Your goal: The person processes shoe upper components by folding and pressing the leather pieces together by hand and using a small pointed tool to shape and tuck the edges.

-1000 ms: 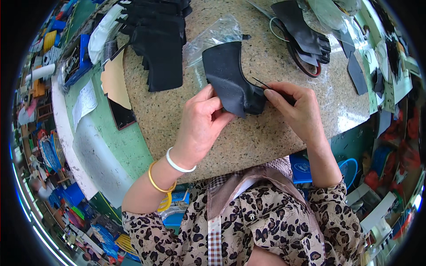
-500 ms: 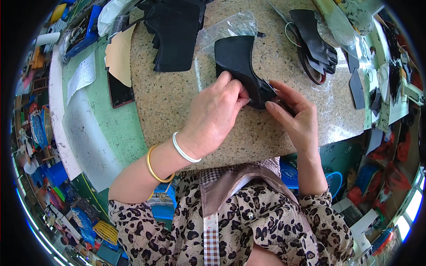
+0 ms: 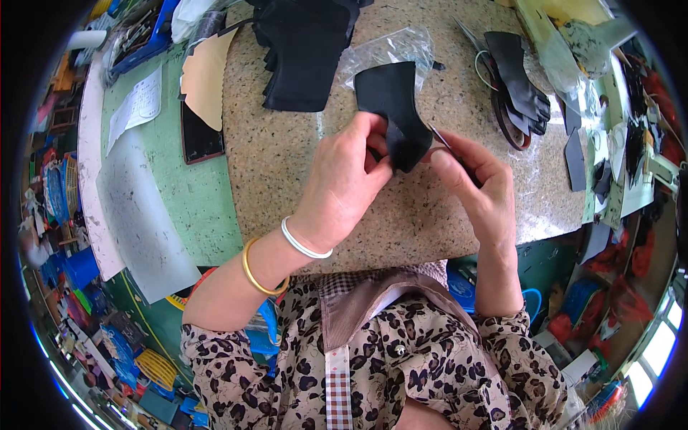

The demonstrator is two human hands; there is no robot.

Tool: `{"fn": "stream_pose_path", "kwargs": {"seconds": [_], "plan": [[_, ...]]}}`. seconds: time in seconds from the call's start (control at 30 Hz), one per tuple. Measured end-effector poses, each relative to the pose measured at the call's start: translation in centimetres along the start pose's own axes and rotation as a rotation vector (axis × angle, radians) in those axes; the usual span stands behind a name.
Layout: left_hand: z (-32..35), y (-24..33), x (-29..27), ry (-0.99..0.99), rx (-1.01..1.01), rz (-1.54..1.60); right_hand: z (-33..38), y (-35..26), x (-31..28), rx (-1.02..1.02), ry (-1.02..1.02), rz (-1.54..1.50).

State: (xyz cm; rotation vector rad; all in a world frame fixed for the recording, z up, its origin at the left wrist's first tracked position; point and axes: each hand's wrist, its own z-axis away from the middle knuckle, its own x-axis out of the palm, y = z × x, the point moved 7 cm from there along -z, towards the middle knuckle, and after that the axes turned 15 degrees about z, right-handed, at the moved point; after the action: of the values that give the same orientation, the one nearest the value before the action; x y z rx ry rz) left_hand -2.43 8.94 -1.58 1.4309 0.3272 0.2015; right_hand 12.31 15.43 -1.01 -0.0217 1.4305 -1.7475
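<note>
Over the table (image 3: 287, 208), one black piece (image 3: 390, 93) sits between the left hand (image 3: 349, 183) and the right hand (image 3: 479, 179).
Left fingers pinch its near left side, maybe to keep it steady; right fingers grip one thin tool (image 3: 438, 135) by its right edge. Far left, one black stack (image 3: 304, 64) is too bunched to count.

The left hand (image 3: 344, 179) is curled, with the left forearm (image 3: 233, 295) slanting inward; the right hand (image 3: 484, 186) pinches with thumb (image 3: 454, 173) and forefinger (image 3: 471, 150), the right forearm (image 3: 499, 279) more upright
</note>
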Motion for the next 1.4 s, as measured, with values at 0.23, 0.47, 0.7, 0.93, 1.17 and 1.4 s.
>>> {"fn": "stream_pose_path", "kwargs": {"seconds": [0.23, 0.47, 0.7, 0.93, 1.17, 1.4], "plan": [[0.6, 0.5, 0.5, -0.075, -0.037, -0.166, -0.7, 0.1, -0.5, -0.017, 0.056, -0.042], [0.8, 1.2, 1.4, -0.082, 0.188, -0.372, -1.7, 0.7, -0.6, -0.05, 0.01, 0.044], [1.2, 0.4, 1.5, -0.036, 0.042, -0.259, -1.4, 1.0, -1.0, -0.04, -0.048, 0.016], [1.4, 0.3, 1.7, -0.031, 0.033, -0.298, -1.1, 1.5, -0.5, -0.108, -0.009, -0.003], [1.6, 0.8, 1.7, 0.014, 0.083, -0.413, -0.6, 1.1, -0.5, -0.082, 0.142, 0.24], [1.2, -2.1, 1.6, -0.081, -0.091, 0.198, -0.6, 2.0, -0.1, -0.074, 0.141, 0.045]]}}
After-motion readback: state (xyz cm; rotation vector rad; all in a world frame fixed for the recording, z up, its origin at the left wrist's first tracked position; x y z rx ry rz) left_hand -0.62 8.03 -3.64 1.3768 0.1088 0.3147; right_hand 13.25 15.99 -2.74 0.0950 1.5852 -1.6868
